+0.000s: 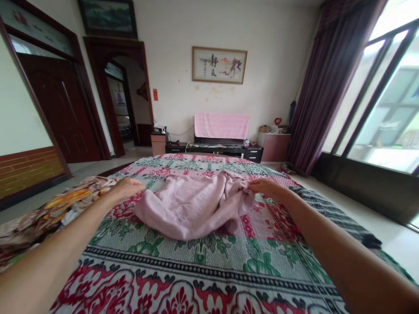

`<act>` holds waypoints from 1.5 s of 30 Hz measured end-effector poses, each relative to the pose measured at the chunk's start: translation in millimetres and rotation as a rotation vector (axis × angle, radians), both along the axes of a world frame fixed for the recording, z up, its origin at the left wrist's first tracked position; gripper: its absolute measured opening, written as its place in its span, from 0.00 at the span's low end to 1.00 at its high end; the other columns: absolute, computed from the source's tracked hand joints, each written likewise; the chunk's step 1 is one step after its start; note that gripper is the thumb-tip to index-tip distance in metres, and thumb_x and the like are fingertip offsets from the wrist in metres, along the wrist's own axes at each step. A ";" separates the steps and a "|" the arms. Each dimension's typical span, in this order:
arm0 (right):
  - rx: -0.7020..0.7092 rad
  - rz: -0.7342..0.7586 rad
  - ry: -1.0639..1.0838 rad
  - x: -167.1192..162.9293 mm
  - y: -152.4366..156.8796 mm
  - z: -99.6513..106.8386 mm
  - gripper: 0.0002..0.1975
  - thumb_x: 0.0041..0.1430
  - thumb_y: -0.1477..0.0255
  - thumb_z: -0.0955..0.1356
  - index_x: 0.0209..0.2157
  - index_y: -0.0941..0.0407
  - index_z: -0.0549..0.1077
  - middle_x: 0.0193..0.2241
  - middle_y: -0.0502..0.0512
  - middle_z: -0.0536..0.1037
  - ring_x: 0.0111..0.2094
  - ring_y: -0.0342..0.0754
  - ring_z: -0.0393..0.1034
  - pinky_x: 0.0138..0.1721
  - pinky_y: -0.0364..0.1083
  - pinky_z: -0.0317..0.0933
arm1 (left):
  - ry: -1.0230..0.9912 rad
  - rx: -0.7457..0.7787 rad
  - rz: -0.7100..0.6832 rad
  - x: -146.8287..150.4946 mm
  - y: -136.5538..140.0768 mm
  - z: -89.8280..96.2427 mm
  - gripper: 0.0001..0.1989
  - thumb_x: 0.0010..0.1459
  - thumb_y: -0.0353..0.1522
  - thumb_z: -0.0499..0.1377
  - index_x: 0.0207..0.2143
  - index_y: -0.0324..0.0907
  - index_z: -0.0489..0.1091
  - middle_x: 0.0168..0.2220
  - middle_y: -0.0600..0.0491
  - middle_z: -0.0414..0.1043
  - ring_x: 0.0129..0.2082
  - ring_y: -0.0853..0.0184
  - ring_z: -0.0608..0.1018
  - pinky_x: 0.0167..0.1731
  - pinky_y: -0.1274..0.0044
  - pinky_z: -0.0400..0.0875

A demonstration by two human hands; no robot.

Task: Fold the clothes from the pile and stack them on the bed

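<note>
Cloth (186, 205) lies between left grip (128, 187) and pinching right grip (266, 187).

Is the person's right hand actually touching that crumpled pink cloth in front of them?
Touching. The head view shows it: the right hand pinches the bunched right end of the crumpled pink cloth, with no gap between them.

One head-level view, near and above the patterned cover (196, 274), forward and down toward the far wall (275, 56).
</note>
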State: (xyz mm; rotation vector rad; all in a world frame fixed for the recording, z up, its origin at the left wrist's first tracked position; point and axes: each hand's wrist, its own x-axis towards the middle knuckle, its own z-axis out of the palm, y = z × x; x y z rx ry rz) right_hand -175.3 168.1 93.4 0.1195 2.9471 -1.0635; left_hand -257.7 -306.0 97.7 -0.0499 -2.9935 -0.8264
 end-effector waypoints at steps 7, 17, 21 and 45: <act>-0.016 -0.246 0.296 -13.9 6.3 -40.6 0.14 0.48 0.62 0.66 0.29 0.56 0.77 0.22 0.51 0.74 0.25 0.44 0.64 0.26 0.42 0.57 | 0.250 -0.087 0.073 -4.9 -3.2 -21.0 0.15 0.48 0.43 0.55 0.30 0.44 0.76 0.32 0.53 0.79 0.34 0.60 0.77 0.32 0.76 0.65; 0.111 0.138 0.225 22.4 -70.3 -41.0 0.15 0.49 0.58 0.67 0.24 0.57 0.70 0.22 0.50 0.69 0.24 0.41 0.58 0.24 0.42 0.49 | 0.254 0.084 -0.209 7.0 -7.4 -48.1 0.16 0.47 0.44 0.56 0.30 0.45 0.78 0.37 0.53 0.79 0.38 0.62 0.77 0.40 0.78 0.67; 0.337 0.152 0.215 27.5 -84.5 -47.0 0.10 0.44 0.66 0.70 0.27 0.57 0.69 0.24 0.52 0.70 0.24 0.42 0.57 0.24 0.43 0.47 | 0.209 0.053 -0.182 4.5 -16.6 -55.8 0.14 0.46 0.40 0.56 0.30 0.43 0.77 0.34 0.53 0.78 0.35 0.63 0.76 0.37 0.77 0.68; -0.626 -0.175 0.275 22.7 -4.8 -32.1 0.15 0.42 0.66 0.66 0.35 0.56 0.72 0.24 0.50 0.74 0.24 0.45 0.68 0.25 0.42 0.61 | -0.033 0.803 -0.115 14.2 -21.2 -62.4 0.15 0.42 0.42 0.63 0.30 0.41 0.72 0.25 0.54 0.73 0.24 0.69 0.73 0.27 0.78 0.68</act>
